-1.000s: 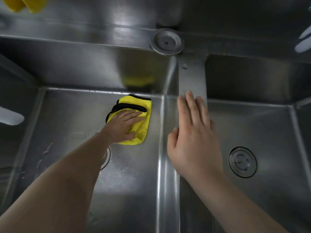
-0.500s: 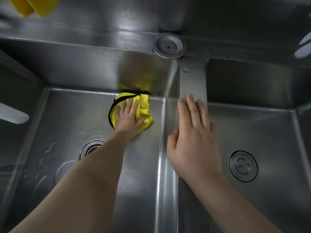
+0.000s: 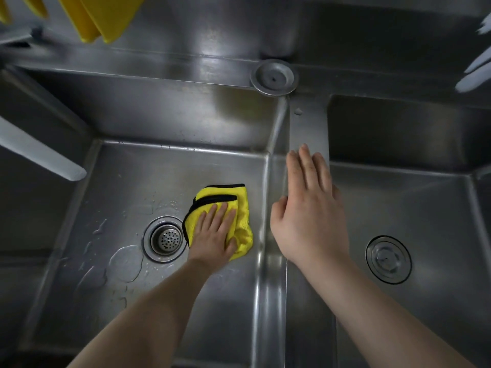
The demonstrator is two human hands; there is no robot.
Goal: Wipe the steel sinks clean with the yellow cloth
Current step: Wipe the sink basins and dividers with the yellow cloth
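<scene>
A folded yellow cloth (image 3: 239, 199) with black edging lies on the wet floor of the left steel sink (image 3: 159, 171), just right of its drain strainer (image 3: 165, 239). My left hand (image 3: 212, 235) presses down on the cloth with straight fingers, and the thumb lies against the cloth's bunched right edge. On the steel divider (image 3: 308, 123) between the two basins, my right hand (image 3: 308, 213) rests flat with fingers extended. The right steel sink (image 3: 411, 203) has a closed round drain plug (image 3: 388, 258).
A round steel cap (image 3: 273, 77) sits on the back ledge above the divider. Yellow items (image 3: 101, 17) hang at the top left. Water pools (image 3: 125, 264) lie on the left basin floor near the strainer. Pale blurred shapes show at the left edge (image 3: 39, 152) and the top right (image 3: 478, 70).
My left hand has dragged the cloth from the basin's back wall toward me, so it is now beside the strainer. My right hand stays on the divider.
</scene>
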